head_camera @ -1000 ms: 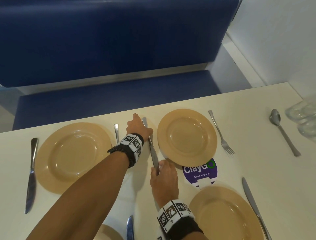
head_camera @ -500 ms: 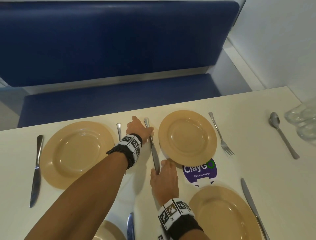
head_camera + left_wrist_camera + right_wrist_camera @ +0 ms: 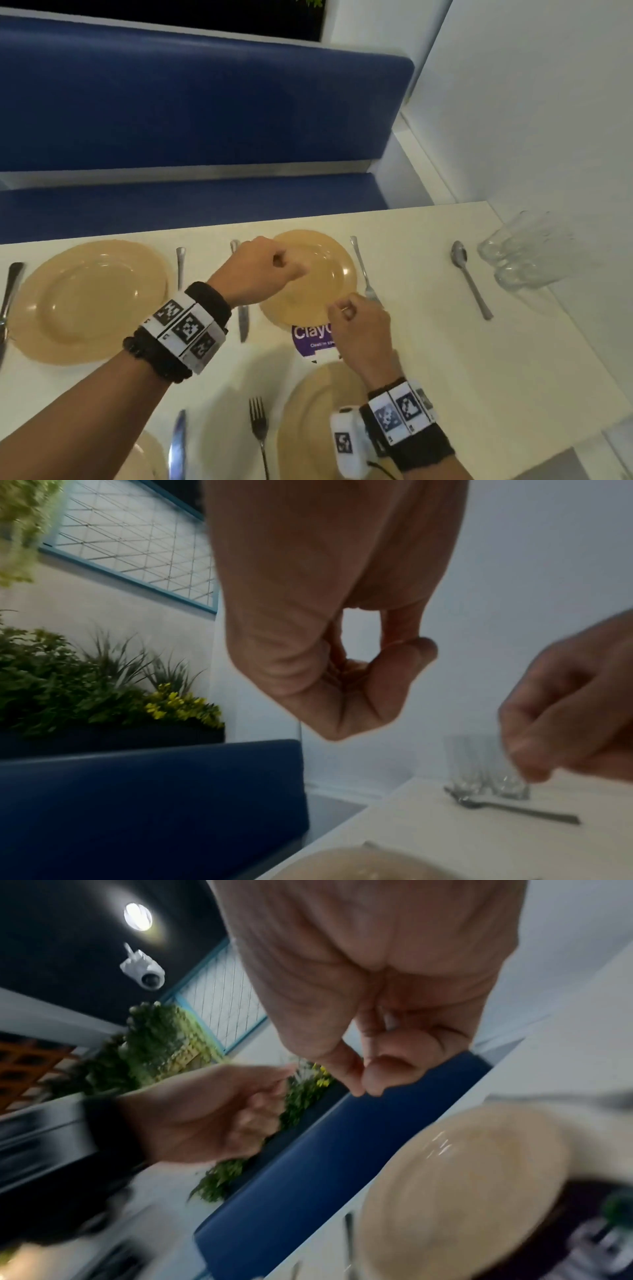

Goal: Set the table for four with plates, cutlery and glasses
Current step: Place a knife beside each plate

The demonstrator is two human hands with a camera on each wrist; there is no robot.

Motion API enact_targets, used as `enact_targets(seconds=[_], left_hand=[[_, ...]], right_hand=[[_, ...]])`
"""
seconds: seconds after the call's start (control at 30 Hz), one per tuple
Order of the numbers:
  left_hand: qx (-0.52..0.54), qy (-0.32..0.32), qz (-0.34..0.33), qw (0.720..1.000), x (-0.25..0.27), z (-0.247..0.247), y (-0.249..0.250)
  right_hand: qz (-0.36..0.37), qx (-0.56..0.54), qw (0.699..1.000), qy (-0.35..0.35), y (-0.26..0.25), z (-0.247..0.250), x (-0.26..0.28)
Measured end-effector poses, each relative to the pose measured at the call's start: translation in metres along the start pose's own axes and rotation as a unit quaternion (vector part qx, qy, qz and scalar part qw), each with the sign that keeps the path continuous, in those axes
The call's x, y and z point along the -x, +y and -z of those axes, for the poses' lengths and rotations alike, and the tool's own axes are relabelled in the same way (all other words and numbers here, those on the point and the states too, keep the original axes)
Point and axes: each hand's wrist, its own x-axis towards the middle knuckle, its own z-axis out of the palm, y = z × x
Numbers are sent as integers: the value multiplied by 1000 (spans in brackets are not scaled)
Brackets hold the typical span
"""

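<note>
Two tan plates lie at the far edge, one to the left and one to the right. Between them rests a knife, free of both hands. My left hand hovers over the right plate with its fingers curled in and nothing held; the left wrist view shows this hand empty. My right hand is at that plate's near rim, thumb against curled fingers, also empty. A fork lies right of the plate. A spoon and several glasses are at the far right.
Near me are a third plate with a fork, a knife and the rim of a fourth plate. Another knife lies far left. A purple sticker marks the table. A blue bench runs behind.
Both hands have let go of the knife, risen and moved right over the far right plate. The knife now lies alone between the two far plates.
</note>
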Motion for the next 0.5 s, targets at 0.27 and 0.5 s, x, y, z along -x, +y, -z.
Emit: enact_targets(seconds=[0.27,0.5], left_hand=[[65,15,8,998,69,-93,59],[150,-35,143,978,159,-169,84]], right_hand=[[-167,190,965,66,200,153,-125],[-168,256,952,0,270,164,-193]])
